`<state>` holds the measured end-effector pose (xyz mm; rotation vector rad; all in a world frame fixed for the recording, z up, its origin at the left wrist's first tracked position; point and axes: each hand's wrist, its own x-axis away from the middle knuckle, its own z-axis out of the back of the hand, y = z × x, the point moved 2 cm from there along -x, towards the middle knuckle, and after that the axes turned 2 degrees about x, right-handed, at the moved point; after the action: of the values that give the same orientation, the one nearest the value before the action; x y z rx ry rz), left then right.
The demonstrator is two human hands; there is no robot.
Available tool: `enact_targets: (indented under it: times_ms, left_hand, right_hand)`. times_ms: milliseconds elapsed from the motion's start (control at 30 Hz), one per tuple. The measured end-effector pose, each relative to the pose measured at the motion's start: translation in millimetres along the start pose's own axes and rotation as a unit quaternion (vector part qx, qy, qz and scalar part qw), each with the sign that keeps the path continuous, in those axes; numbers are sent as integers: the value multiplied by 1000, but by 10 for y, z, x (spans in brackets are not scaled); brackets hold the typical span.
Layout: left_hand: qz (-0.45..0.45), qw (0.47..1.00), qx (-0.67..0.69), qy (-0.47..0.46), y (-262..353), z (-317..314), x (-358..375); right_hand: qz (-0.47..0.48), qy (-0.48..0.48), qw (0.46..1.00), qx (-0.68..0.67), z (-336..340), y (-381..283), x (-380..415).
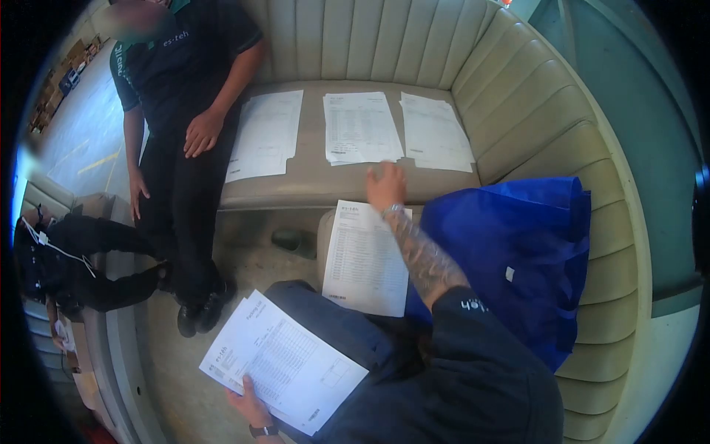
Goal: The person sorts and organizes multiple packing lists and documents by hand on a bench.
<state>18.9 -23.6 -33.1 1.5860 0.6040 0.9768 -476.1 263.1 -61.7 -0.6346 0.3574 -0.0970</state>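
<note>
My left hand (250, 405) grips a few printed sheets headed "Packing List" (285, 359) by their lower left edge, over my lap. My right hand (387, 186) is stretched forward with its fingers apart and nothing in it. Its fingertips are right by the front edge of the middle paper stack (361, 126) on the bench seat. Below that hand, another printed sheet (364, 259) lies on the nearer seat, its right edge partly hidden by my forearm. The left paper stack (266, 133) and the right paper stack (438, 133) lie on either side of the middle one.
A blue bag (510, 251) lies on the seat at my right, against the curved padded backrest (540, 103). A person in dark clothes (188, 81) sits at the left end of the bench, and another person's dark-clothed legs (111, 240) reach in from the far left. A dark shoe (292, 240) is on the floor.
</note>
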Motion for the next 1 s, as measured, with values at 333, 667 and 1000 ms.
enact_targets:
  times_ms: [333, 667, 1000]
  left_hand:
    - [-4, 998, -55, -16, 65, -106, -43]
    - [35, 996, -80, -10, 191, -314, -68]
    - [29, 995, -95, -7, 145, -256, -99]
  right_hand:
    - [-250, -41, 940, 230, 300, 860, -873]
    - [-272, 0, 938, 214, 146, 1124, -928]
    - [-176, 199, 962, 57, 608, 1221, -1580]
